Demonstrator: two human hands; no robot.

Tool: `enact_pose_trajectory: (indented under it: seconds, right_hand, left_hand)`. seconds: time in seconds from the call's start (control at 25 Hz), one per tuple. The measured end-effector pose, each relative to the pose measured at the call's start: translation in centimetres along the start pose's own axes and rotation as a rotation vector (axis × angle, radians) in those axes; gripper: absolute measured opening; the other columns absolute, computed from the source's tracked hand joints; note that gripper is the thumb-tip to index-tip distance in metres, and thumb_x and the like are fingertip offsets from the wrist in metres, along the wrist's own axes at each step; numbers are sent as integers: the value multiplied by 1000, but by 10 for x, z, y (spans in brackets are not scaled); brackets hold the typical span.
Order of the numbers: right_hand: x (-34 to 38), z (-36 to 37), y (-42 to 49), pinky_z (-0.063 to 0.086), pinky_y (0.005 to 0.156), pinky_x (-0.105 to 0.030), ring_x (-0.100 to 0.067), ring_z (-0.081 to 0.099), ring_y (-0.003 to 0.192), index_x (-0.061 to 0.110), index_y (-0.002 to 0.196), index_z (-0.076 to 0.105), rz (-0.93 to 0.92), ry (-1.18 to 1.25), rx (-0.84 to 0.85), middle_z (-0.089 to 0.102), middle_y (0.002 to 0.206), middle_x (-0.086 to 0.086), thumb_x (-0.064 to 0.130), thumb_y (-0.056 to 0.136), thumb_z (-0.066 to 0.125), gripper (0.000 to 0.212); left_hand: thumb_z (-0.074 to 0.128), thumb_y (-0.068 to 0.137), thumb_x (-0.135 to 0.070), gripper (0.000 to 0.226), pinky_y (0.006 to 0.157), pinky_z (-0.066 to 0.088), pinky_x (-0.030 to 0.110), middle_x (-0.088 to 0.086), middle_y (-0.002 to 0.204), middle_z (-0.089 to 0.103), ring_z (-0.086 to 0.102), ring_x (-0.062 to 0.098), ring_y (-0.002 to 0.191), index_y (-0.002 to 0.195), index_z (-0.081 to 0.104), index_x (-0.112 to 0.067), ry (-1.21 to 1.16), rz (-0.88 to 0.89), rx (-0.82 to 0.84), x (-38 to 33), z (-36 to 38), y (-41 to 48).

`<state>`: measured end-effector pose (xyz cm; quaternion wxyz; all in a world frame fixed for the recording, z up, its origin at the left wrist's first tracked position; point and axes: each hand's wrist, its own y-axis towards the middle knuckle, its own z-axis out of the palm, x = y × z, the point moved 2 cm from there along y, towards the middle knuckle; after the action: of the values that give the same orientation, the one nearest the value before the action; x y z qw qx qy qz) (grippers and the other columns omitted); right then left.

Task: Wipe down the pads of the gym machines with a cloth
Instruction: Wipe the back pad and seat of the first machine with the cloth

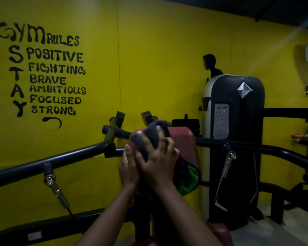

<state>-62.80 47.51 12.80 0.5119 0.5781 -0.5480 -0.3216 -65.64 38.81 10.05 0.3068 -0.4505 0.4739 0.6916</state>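
Yellow wall (149, 50): "GYM RULES STAY POSITIVE" | right hand (158, 162) clutches cloth (155, 134) | left hand (129, 167) flat on pad (185, 139)

Hands (149, 162) press cloth (155, 135) on red pad (183, 141) — yellow wall (158, 50).

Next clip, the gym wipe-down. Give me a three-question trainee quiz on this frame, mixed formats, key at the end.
1. True or false: the right hand grips the cloth against the red pad.
2. Multiple choice: the left hand is A) on the black bar, B) on the left edge of the pad, C) holding a spray bottle.
3. Fill in: the underside of the dark cloth, hanging at the pad's right, is coloured ____.

Key: 1 true. 2 B. 3 green.
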Motion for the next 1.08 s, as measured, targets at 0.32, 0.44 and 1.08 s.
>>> enact_pose_trajectory:
  seconds: [0.32, 0.44, 1.08]
  right_hand:
    - [-3, 2, 51, 30, 88, -47, -31, 35, 116, 34, 122, 55, -114, -20, 160, 46, 136, -6, 54, 80, 33, 51]
    - [-4, 0, 60, 30, 88, -46, -32, 41, 114, 34, 122, 54, -260, 20, 229, 49, 131, -6, 57, 78, 28, 56]
    - [-131, -9, -19, 41, 94, -36, -29, 47, 124, 26, 143, 32, 714, 687, 188, 46, 140, -8, 84, 59, 35, 102]
  left_hand:
    - [17, 83, -74, 84, 86, 48, 43, 21, 120, 62, 58, 38, 108, 135, 49, -16, 47, 33, -43, -10, 0, -7]
    - [20, 91, -58, 68, 78, 44, 37, 20, 116, 62, 58, 35, 102, 137, 47, -16, 55, 49, -27, -10, 0, -7]
    - [23, 56, -83, 106, 77, 41, 31, 10, 122, 61, 58, 32, 108, 138, 37, -18, 223, 166, 17, -16, 1, -15]
